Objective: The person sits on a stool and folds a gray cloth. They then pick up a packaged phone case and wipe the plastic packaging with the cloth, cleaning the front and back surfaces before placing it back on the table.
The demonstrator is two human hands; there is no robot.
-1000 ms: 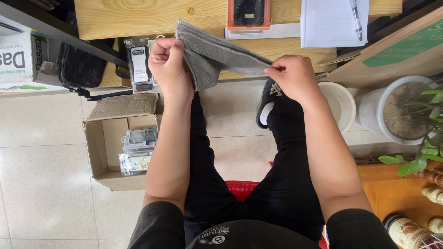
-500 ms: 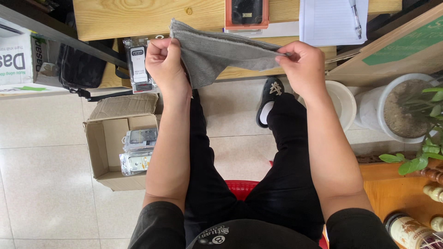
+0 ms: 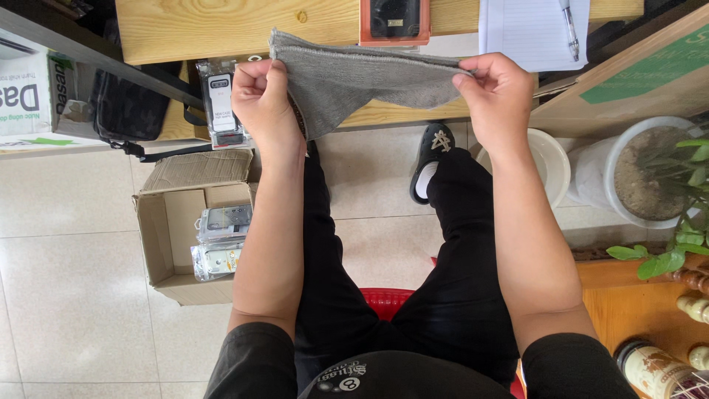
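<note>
Cloth: grey cloth hung stretched just before the table edge.
Left hand: fingers clenched on one corner.
Right hand: fingers pinched the opposite corner, keeping it taut.

Ahead: the counter edge, carrying an orange-framed device and notepad, blocks forward reach.
Left: open cardboard box on the floor; bare tiles beyond it.
Right: white pots and plant crowd that side.
</note>
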